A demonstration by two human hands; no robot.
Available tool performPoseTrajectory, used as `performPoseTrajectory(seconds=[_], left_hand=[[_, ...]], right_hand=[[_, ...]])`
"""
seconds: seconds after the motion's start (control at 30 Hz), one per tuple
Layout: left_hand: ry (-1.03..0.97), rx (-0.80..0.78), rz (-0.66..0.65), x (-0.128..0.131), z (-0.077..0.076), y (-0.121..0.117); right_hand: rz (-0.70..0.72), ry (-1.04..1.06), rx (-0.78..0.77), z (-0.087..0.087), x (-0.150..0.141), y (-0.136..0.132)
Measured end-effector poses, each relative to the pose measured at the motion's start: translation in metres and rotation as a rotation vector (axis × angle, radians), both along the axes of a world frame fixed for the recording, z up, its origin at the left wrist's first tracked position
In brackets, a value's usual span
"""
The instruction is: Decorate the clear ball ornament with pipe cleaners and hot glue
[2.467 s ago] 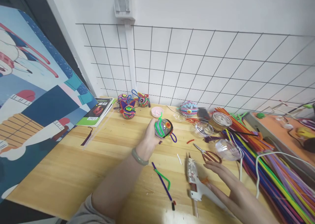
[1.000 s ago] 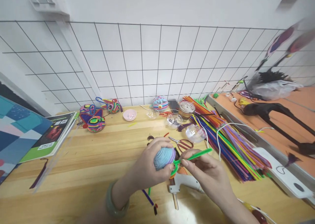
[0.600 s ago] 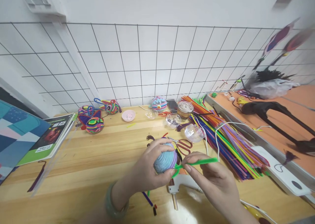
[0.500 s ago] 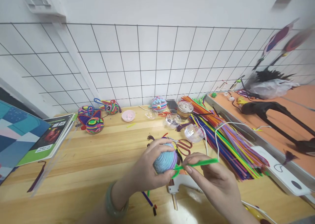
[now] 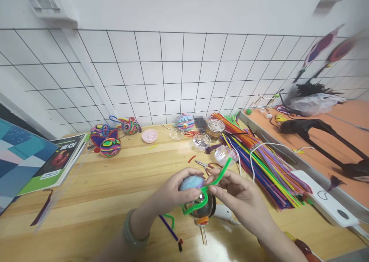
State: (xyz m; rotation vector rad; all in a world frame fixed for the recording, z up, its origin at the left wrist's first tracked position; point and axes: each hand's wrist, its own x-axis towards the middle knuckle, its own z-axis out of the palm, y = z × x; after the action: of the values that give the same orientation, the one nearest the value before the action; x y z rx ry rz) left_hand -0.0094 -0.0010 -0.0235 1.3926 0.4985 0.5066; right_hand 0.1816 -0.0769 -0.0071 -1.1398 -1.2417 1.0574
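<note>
My left hand is closed around a ball partly wound in light blue pipe cleaner, its thumb lying across the front. The ball's lower side looks clear and shiny, with a small orange and red piece on it. A bright green pipe cleaner curves over that clear side, and its free end points up to the right. My right hand pinches this green stem between thumb and fingers beside the ball. Behind the hands lie scissors with reddish handles. A white glue gun is partly hidden beneath the ball.
A bundle of coloured pipe cleaners lies to the right, by a white power strip. Clear plastic half-spheres and a pink dish stand farther back. Finished wrapped balls sit at the left, near magazines.
The ball has been turned, bringing its clear side and orange piece into sight. The green pipe cleaner now bends across it, its free end raised. My right hand has moved slightly up and left.
</note>
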Motion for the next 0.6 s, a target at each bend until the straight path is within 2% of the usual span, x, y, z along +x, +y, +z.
performPoseTrajectory(seconds=[0.27, 0.43, 0.6], left_hand=[[-0.068, -0.291, -0.009, 0.004, -0.001, 0.000], [-0.135, -0.493, 0.002, 0.007, -0.004, 0.000], [-0.133, -0.543, 0.036, 0.008, -0.005, -0.001]], right_hand=[[-0.014, 0.190, -0.108, 0.001, -0.009, 0.013], [0.013, 0.189, -0.158, -0.002, -0.007, 0.017], [0.081, 0.150, -0.189, -0.004, -0.006, 0.018]])
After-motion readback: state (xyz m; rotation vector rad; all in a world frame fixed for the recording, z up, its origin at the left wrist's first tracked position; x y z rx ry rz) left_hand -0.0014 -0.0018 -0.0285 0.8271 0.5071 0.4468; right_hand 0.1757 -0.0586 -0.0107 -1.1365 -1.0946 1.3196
